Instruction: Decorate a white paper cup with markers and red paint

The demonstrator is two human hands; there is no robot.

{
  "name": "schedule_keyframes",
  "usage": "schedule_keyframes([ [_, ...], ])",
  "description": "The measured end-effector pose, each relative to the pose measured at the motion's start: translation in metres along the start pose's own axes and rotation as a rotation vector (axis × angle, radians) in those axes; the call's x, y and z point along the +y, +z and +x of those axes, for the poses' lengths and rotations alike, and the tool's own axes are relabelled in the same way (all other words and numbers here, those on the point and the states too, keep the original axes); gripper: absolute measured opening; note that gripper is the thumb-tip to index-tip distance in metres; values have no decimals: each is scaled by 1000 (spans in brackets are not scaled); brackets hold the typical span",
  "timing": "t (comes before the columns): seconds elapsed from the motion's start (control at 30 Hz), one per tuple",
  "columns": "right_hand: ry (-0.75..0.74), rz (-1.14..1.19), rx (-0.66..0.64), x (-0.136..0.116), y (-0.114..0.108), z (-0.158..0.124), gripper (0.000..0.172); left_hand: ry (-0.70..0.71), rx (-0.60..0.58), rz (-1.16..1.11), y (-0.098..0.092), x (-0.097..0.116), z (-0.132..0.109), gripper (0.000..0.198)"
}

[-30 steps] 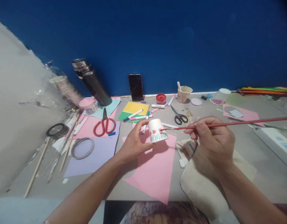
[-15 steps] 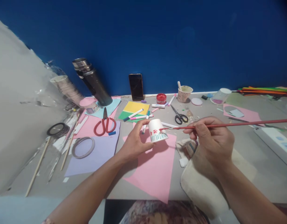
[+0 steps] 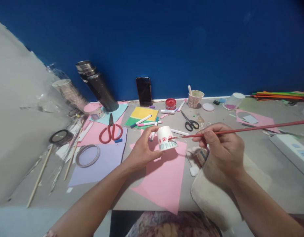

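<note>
My left hand grips a white paper cup, turned upside down, with thumb and fingers at its left side. Red flower-like marks and a green zigzag line decorate the cup's wall. Between the thumb and fingers of my right hand is a long red paintbrush, held nearly level. Its tip meets the cup's wall by the red marks. Beneath the cup lies a pink paper sheet. Under my right wrist is a beige cloth.
Several markers lie on yellow and green paper behind the cup. Also around are red-handled scissors, black scissors, a jar of red paint, a phone, a thermos, stacked cups and a white power strip.
My right hand has shifted slightly left, and the brush tip has moved a little left and down along the cup's wall. My left hand and the cup stay nearly still.
</note>
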State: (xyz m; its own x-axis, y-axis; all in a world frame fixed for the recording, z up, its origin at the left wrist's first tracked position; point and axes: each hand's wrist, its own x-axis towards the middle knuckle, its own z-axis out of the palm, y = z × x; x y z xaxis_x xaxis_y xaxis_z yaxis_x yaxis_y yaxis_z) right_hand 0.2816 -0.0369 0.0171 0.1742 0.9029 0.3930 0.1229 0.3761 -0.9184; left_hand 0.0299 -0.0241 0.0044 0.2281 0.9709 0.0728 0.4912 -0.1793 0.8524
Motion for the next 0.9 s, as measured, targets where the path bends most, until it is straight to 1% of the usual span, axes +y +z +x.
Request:
schedule_keyframes([
  [0.07, -9, 16, 13, 1, -1, 0, 25, 6, 0, 5, 0, -1, 0, 74],
  [0.2, 10, 12, -11, 1, -2, 1, 25, 10, 4, 10, 0, -2, 0, 75],
  [0.4, -30, 48, 65, -3, -2, 3, 27, 11, -9, 7, -1, -1, 0, 72],
  [0.53, -9, 28, 35, -3, -2, 3, 27, 19, -6, -16, -1, -3, 0, 72],
  [0.7, -18, 50, 76, -5, 0, 3, 28, 24, -9, -35, 0, -4, 1, 73],
  [0.83, 17, 39, 49, -5, -1, 3, 28, 35, -8, -35, 0, -4, 1, 73],
  [0.9, 20, 66, 76, -4, -1, 3, 27, 26, -9, -31, 0, -3, 1, 73],
])
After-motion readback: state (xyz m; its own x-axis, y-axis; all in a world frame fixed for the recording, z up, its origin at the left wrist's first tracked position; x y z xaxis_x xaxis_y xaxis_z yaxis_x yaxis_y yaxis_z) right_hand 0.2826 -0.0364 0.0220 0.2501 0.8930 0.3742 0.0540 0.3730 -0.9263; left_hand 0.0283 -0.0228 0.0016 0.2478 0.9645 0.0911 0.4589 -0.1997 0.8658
